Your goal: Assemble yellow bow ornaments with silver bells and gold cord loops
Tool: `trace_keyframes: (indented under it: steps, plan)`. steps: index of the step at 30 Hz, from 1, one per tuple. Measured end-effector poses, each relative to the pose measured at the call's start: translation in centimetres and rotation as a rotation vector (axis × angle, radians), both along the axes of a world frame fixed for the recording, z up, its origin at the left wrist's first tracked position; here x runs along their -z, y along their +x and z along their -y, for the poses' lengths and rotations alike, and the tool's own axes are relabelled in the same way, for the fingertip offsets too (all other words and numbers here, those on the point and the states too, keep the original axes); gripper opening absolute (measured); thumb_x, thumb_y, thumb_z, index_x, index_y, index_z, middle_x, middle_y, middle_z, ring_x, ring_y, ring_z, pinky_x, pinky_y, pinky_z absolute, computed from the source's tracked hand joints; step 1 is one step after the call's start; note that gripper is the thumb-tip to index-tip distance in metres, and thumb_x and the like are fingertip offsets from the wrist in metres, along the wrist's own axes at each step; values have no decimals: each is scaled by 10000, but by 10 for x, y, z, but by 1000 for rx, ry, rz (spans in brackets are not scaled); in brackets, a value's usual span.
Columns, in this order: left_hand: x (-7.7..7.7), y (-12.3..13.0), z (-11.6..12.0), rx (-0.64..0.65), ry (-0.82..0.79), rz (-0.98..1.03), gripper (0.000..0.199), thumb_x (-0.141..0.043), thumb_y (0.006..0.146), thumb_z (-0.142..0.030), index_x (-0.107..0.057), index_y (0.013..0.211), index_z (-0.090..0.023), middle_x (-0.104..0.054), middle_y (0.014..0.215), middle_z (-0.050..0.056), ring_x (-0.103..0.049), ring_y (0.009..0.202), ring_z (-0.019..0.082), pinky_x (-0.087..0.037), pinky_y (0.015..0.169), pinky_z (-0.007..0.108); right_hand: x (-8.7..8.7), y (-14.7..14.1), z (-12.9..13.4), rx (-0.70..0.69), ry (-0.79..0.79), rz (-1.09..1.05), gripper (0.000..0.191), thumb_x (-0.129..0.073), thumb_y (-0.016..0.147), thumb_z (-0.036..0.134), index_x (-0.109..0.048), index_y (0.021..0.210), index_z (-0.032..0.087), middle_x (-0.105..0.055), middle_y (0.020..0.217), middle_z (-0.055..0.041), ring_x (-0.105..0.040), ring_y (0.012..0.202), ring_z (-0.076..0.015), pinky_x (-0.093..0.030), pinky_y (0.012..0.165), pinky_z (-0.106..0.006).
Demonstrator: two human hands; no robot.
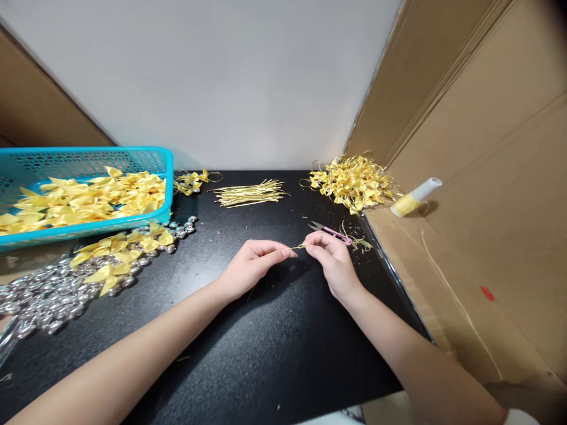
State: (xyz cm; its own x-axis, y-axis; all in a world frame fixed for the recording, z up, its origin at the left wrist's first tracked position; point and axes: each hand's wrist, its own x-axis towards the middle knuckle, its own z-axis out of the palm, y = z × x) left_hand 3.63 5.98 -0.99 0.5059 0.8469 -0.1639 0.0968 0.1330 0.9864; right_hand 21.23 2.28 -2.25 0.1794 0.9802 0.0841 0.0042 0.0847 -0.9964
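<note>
My left hand (pixel 257 262) and my right hand (pixel 332 260) face each other above the black table, each pinching one end of a short gold cord (pixel 300 247). A small loop or knot seems to show in the cord between the fingertips, too fine to make out fully. Just beyond my right hand lie pink-handled thread snips (pixel 332 232), blades pointing left. Beside them sits a little heap of cord scraps (pixel 361 243). Farther back, a bundle of cut gold cords (pixel 250 193) rests on the table.
At left, a turquoise basket (pixel 170 177) holds yellow ribbon bows. Silver beads (pixel 57 295) with several bows on top spread before it. A pile of finished-looking yellow bows with cord loops (pixel 354 180) lies back right. A spool (pixel 416 198) stands by the cardboard wall (pixel 487 147).
</note>
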Motion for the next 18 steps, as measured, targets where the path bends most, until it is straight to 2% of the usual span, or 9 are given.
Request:
trace_keyframes:
  steps: [4,7,9,12,15,18]
  plan:
    - [0,-1,0,37,2,-27,209,-651,810,-338,-772,810,-166,-522,496,-39,-349,470,79,-280,476,218,-2,0,0,9,-37,-57,72,-633,684,276,-604,649,220,-592,716,-2,-534,728,-177,-430,701,-318]
    - [1,-4,-2,136,-1,-62,232,-638,824,-355,-759,823,-156,-601,589,-18,-381,485,72,-285,467,204,-3,-1,1,2,-36,-74,73,-636,686,285,-609,663,221,-640,761,-12,-561,744,-179,-449,722,-328]
    - [0,-5,-4,214,-32,-59,237,-646,822,-358,-751,863,-150,-611,612,-13,-434,511,79,-332,481,197,-4,-1,1,-9,-17,-56,69,-634,690,284,-609,671,222,-658,781,-17,-575,753,-181,-460,728,-332]
    - [-4,-5,-7,257,-140,22,272,-699,788,-350,-738,957,-141,-681,738,29,-574,646,119,-470,615,235,-5,0,2,-34,28,11,50,-622,709,263,-612,685,221,-656,771,-17,-586,750,-180,-466,724,-331]
    - [-9,-4,-11,231,-271,124,325,-744,753,-381,-734,952,-125,-729,883,93,-654,803,171,-517,769,297,-5,0,4,-49,98,103,49,-611,741,220,-609,692,218,-648,767,-20,-599,764,-182,-468,735,-334]
    - [-14,-5,-15,228,-375,126,308,-752,748,-400,-725,864,-116,-729,825,100,-663,754,172,-525,731,296,-7,0,6,-47,199,210,96,-601,764,170,-592,682,220,-641,762,-24,-612,778,-189,-478,751,-346]
